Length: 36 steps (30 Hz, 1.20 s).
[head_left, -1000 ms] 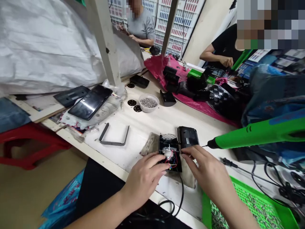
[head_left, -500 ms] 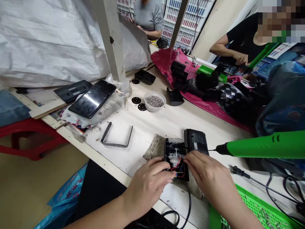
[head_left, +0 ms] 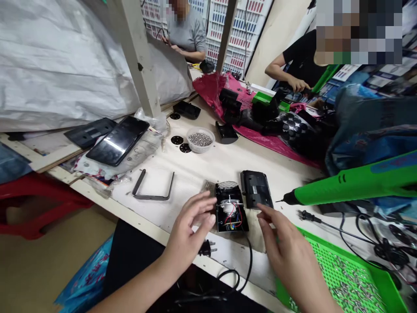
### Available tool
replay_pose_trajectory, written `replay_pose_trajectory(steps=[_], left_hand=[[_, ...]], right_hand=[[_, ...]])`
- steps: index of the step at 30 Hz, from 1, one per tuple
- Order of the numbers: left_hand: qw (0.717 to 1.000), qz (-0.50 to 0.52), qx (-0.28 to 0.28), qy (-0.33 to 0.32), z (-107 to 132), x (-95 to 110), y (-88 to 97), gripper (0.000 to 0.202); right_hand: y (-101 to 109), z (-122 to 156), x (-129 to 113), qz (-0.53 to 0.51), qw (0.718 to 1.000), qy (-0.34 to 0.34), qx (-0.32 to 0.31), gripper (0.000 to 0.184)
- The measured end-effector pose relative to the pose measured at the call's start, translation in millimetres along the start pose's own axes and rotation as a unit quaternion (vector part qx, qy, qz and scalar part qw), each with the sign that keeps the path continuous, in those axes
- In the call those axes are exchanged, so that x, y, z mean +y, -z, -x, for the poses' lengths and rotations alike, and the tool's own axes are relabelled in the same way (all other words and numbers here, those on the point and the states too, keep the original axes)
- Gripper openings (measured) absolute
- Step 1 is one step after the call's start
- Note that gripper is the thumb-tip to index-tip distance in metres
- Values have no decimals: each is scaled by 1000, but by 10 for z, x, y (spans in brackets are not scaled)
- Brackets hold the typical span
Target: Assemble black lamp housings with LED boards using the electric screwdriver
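An open black plastic housing (head_left: pixel 221 224) lies on a grey cloth (head_left: pixel 257 230), showing a white motor, red and blue wires and a round grille. My left hand (head_left: pixel 190 226) is open at the housing's left side, holding nothing; its fingertips come close to the edge, and I cannot tell if they touch. To the right, my right hand (head_left: pixel 289 243) is open too, fingers apart and bare. Its index finger points at the lower edge of a black cover (head_left: pixel 257 189). A black cord (head_left: pixel 250 265) runs from the housing, and a two-pin plug (head_left: pixel 206 248) shows below my left hand.
A green electric screwdriver (head_left: pixel 342 184) juts in from the right above a green basket (head_left: pixel 352 274) of metal parts. A bent metal bracket (head_left: pixel 153 198), a bowl of small screws (head_left: pixel 201 140) and a phone (head_left: pixel 119 141) lie farther off. Two people sit beyond the table.
Both hands have let go of the housing and its wires and moved apart, fingers opening. The view has shifted, so more of the green basket and the two-pin plug show.
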<state>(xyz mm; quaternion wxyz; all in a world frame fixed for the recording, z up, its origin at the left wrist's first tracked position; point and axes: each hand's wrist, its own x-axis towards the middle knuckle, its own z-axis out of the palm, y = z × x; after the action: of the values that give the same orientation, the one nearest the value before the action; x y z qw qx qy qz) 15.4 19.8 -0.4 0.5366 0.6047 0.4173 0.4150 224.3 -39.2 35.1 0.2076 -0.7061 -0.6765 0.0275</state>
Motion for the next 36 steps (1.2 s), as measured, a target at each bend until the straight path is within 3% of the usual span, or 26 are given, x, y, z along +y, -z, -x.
replay_pose_trajectory(steps=[3, 5, 8, 12, 15, 19, 23, 26, 29, 32, 36], left_hand=[[990, 69, -50, 115, -127, 20, -29, 47], [983, 83, -67, 150, -194, 11, -56, 56], [977, 115, -74, 163, -229, 2, -102, 54], [957, 230, -64, 167, -199, 65, -197, 45], [922, 332, -36, 195, -194, 149, -273, 44], [850, 436, -31, 293, -230, 202, -304, 52], [803, 487, -39, 342, -266, 142, -278, 60], [790, 496, -5, 361, -283, 106, -263, 57], [788, 494, 14, 366, -288, 121, -261, 54], [790, 497, 9, 359, -282, 150, -266, 52], [782, 510, -5, 357, -268, 157, -266, 49]], right_hand=[[-82, 96, -20, -43, 996, -59, -46, 37], [-148, 108, -37, -82, 989, -96, -72, 37], [-212, 95, -50, -140, 978, -128, -82, 35], [-224, 81, -38, -187, 971, -142, -37, 38], [-215, 69, -59, -184, 974, -130, 4, 37], [-211, 56, -159, -182, 979, -88, 19, 34], [-152, 33, -224, -131, 990, -47, 8, 33], [-72, -29, -137, -23, 997, -25, 63, 36], [-64, -119, 48, 94, 990, -3, 108, 51], [-168, -185, 210, 148, 986, 1, 80, 68], [-323, -205, 277, 161, 986, -18, 41, 69]])
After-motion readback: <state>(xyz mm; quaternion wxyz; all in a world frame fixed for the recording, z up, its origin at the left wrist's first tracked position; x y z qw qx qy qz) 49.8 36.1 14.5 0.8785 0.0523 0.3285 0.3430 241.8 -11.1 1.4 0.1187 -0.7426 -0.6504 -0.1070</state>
